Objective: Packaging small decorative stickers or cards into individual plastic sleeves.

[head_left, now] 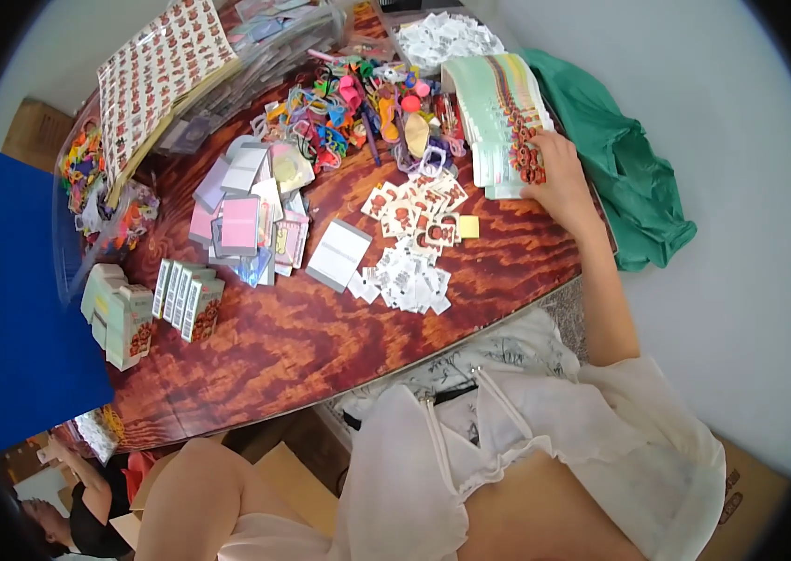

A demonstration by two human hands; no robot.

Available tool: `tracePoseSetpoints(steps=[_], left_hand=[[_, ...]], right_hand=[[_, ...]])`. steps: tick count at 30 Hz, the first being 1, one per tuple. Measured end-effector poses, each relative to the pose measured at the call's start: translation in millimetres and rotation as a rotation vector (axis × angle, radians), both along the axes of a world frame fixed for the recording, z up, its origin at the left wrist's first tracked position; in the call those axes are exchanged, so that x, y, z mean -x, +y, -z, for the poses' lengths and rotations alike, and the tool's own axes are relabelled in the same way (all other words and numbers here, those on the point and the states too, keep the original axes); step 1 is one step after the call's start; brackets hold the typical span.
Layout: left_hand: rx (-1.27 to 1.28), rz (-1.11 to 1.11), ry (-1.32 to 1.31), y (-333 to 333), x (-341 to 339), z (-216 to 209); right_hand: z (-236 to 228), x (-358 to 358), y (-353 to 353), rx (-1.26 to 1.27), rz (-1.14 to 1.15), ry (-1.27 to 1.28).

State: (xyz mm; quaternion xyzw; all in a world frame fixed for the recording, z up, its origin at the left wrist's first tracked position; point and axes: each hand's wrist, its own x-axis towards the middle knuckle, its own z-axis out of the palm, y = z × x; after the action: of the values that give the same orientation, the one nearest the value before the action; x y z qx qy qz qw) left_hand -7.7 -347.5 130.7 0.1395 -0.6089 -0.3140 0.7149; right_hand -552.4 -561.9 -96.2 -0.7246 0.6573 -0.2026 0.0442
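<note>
At the right end of the table, my right hand [559, 178] reaches to a fanned row of flat pale-green cartons [484, 122] printed with small brown figures. Its fingers and thumb are bent round the edge of the nearest carton; the fingertips are partly hidden. My left hand is outside the picture. Left of the cartons lie a heap of small cream picture cards [414, 210], a yellow pad [468, 226] and a pile of small white packets [409, 280]. A grey-and-white flat square packet [338, 253] rests beside them.
Farther back are colourful trinkets [349, 107], a box of white packets [447, 39] and a sheet of printed stickers [166, 75]. Pastel cards [241, 224] and folded small boxes [188, 299] stand left. Green cloth [615, 159] hangs off the right edge. Another person [92, 505] sits lower left.
</note>
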Motion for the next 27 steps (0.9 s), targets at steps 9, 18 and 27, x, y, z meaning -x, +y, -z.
tracePoseSetpoints(steps=[9,18,27], left_hand=[[-0.35,0.101,-0.246,88,-76,39],[-0.679,0.206,-0.501,-39,58,77],[-1.375,0.795,-0.253,-111,202,209]], right_hand=[[-11,1,-5,0.097,0.028,-0.166],[-73,-37,23,-0.136,-0.184,-0.893],[-72,-136,57,-0.127,-0.859,-0.519]])
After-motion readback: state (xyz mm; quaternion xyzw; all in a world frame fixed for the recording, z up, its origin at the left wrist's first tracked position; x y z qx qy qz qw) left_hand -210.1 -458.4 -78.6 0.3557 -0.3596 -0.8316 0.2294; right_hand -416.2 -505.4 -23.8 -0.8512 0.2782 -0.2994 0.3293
